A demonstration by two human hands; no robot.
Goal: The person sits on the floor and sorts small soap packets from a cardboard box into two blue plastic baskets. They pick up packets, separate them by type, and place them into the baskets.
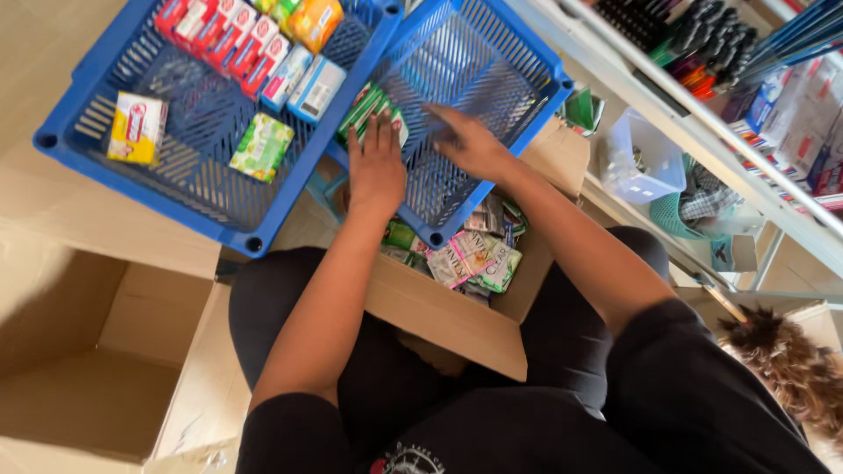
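My left hand (376, 165) lies palm down on a small stack of green packets (369, 107) at the near left side of a blue plastic basket (492, 61). My right hand (470, 140) rests flat on the basket's mesh floor just to the right, fingers spread, with nothing visible in it. Below both hands, an open cardboard box (448, 316) on my lap holds several green and white packets (474, 259).
A second blue basket (132, 167) on the left holds red, yellow and green boxed goods. An empty open carton (88, 351) sits at lower left. Metal shelving (702, 114) with a clear tub (645, 158) and stationery stands on the right.
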